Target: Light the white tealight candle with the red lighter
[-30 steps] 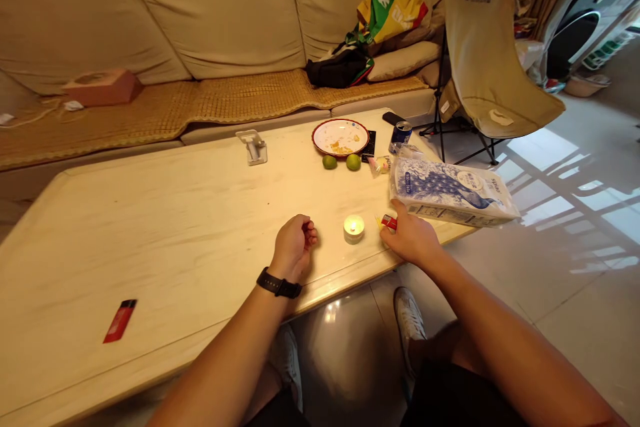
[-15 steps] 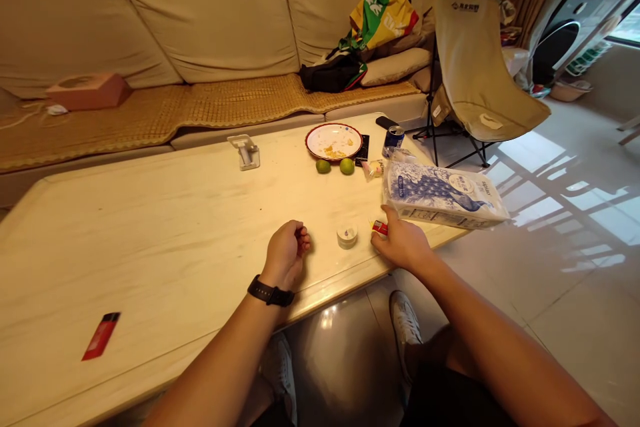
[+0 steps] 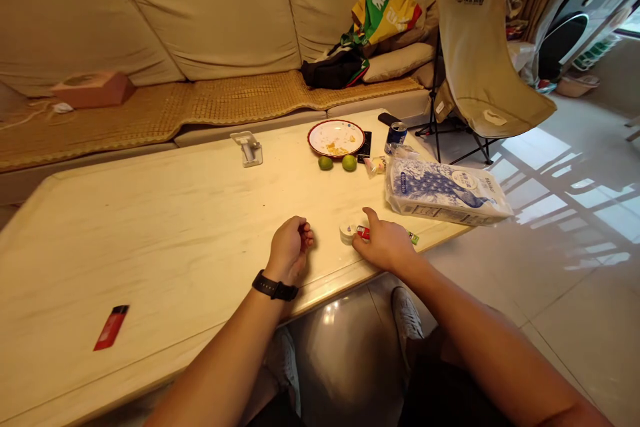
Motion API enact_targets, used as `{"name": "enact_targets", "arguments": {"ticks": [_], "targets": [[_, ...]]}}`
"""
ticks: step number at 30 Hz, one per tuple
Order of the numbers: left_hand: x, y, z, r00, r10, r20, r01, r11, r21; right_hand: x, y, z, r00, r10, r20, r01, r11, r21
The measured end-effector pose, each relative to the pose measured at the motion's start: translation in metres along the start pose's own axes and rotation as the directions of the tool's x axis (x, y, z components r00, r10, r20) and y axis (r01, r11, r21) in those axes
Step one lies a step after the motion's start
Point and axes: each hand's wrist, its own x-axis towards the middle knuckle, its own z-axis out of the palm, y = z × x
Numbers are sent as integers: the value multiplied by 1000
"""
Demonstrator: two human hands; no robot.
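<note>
My left hand rests on its side on the pale table, its fingers loosely curled with nothing visible in them. A dark watch is on that wrist. My right hand pinches a small red thing by the thumb, with the index finger stretched forward. Its kind is hard to make out. Past the far side of this hand a small green piece shows; whether it belongs to the red thing I cannot tell. Just left of the right fingers stands a small round whitish thing, like a roll of tape.
A red lighter lies at the table's left front. Farther back are a plate with food scraps, two green limes, a blue can, a large tissue pack and a white holder. A sofa and folding chair stand behind.
My right hand has moved left with the red thing, up against the round whitish thing. The green piece has come into sight. My left hand stays as it was; the view has shifted slightly.
</note>
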Motion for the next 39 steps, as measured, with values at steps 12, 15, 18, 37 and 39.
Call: {"name": "enact_targets", "arguments": {"ticks": [12, 15, 18, 37, 39], "targets": [[1, 1, 1, 1000, 15, -9, -16, 1000, -15, 4, -6, 2, 999, 11, 35, -12, 1000, 21], [1, 1, 0, 1000, 19, -5, -19, 1000, -18, 3, -2, 0, 999, 24, 27, -25, 999, 37], [1, 1, 0, 1000, 22, -3, -22, 1000, -17, 2, 7, -2, 1000, 31, 1, -31, 999, 36], [2, -1, 1, 1000, 8, -7, -8, 1000, -11, 3, 44, -3, 990, 118, -77, -117, 993, 14], [2, -1, 0, 1000, 8, -6, -8, 1000, -12, 3, 45, -2, 990, 123, -66, -123, 992, 6]]}}
